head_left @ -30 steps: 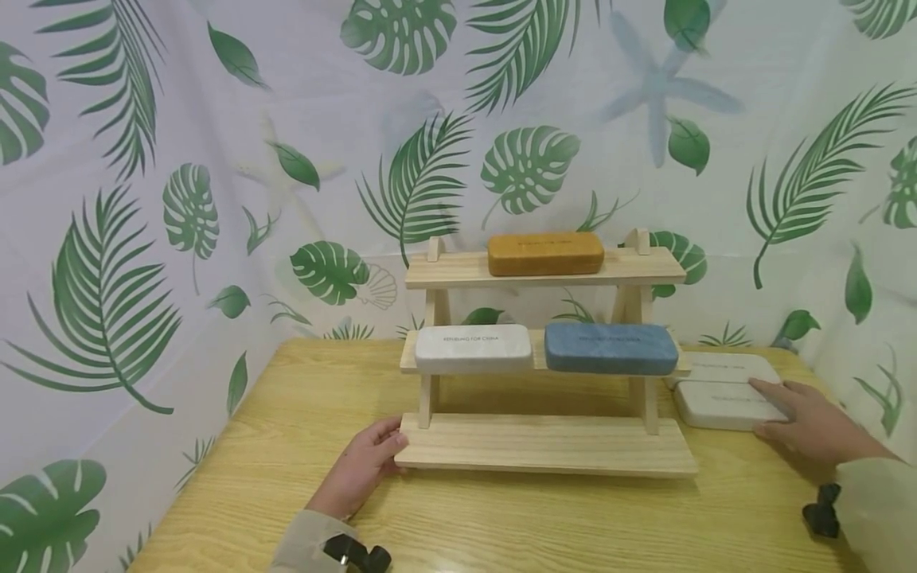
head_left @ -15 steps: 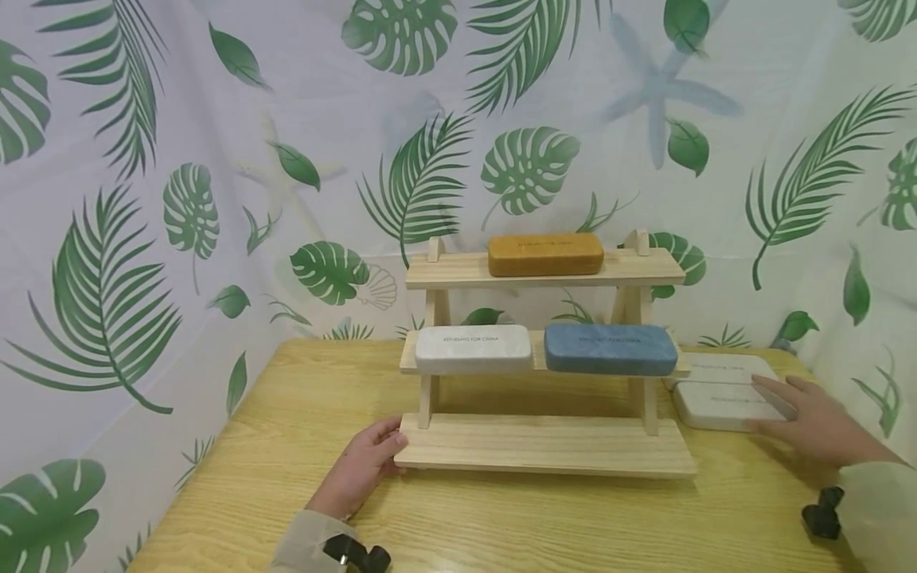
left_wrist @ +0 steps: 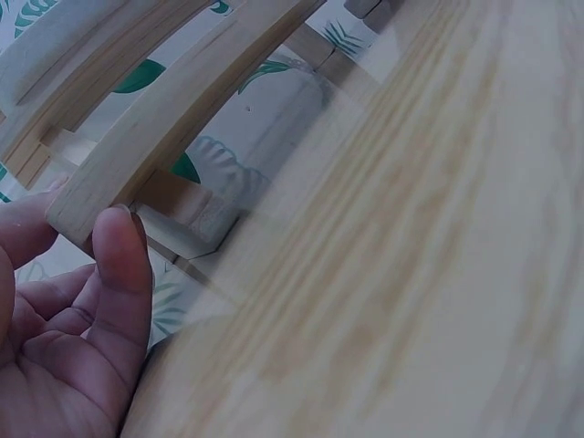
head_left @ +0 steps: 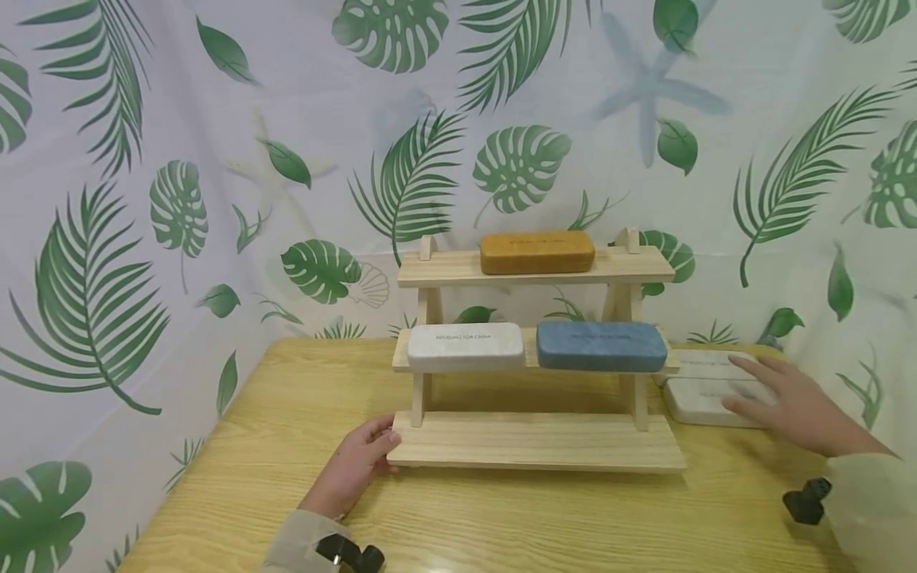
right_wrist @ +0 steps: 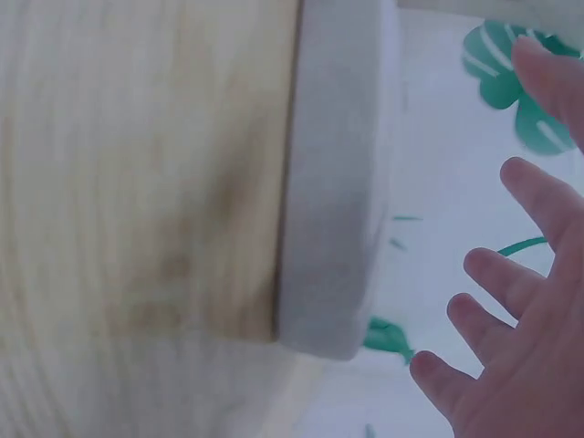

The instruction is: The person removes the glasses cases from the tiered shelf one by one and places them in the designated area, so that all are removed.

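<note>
A three-tier wooden display stand (head_left: 533, 442) stands on the table. My left hand (head_left: 356, 463) grips the left end of its bottom board, thumb on one face and fingers on the other, as the left wrist view shows. An orange glasses case (head_left: 537, 253) lies on the top tier. On the middle tier a white glasses case (head_left: 466, 347) sits beside a blue glasses case (head_left: 600, 347). To the right of the stand, my right hand (head_left: 798, 406) hovers with fingers spread over a near white case (head_left: 705, 400), partly covering it. Behind that is another white case (head_left: 705, 364).
The wood-grain table (head_left: 501, 517) reaches a leaf-printed cloth (head_left: 286, 207) that hangs behind and along both sides. The stand's right end is close to the two white cases. A black wrist mount (head_left: 807, 501) sits on the right sleeve.
My right hand has lifted off the near white case, its fingers spreading apart. My left hand keeps its hold on the stand. The head view has shifted slightly.
</note>
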`<state>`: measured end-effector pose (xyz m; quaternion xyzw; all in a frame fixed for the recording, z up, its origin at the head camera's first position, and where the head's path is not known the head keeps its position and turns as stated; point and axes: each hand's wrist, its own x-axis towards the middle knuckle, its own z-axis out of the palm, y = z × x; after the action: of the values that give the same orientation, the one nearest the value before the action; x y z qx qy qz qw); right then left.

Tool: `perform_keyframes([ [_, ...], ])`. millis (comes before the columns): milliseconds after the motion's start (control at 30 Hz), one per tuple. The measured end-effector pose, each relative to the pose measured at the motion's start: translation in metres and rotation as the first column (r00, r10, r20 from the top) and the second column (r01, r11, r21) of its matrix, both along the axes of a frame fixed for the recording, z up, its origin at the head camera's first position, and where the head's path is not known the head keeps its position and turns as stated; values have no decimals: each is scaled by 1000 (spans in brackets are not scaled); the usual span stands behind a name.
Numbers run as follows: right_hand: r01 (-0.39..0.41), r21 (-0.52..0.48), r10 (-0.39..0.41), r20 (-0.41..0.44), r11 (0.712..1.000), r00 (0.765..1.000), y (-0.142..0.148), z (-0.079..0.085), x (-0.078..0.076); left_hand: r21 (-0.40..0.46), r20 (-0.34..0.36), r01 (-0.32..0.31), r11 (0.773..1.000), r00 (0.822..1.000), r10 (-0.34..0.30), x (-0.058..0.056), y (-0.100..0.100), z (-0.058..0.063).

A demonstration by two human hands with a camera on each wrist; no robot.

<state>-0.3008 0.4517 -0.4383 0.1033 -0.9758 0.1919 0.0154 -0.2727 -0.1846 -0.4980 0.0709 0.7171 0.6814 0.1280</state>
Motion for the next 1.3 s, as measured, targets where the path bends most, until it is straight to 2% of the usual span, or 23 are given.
perform_keyframes([
  [333,-11,-55,10,-11,998,1000,-25,25,6,-4,-2,-15,1000,1000,15,0,1,1],
  [700,-32,-92,31,-18,995,999,-46,39,12,-19,-17,18,1000,1000,-18,0,-1,-2],
  [967,-59,-95,51,-89,994,995,-72,56,18,-10,-9,0,1000,1000,0,2,1,0],
  [1300,-120,-61,105,-213,991,971,-105,70,16,-4,-8,11,1000,1000,-11,0,0,-1],
])
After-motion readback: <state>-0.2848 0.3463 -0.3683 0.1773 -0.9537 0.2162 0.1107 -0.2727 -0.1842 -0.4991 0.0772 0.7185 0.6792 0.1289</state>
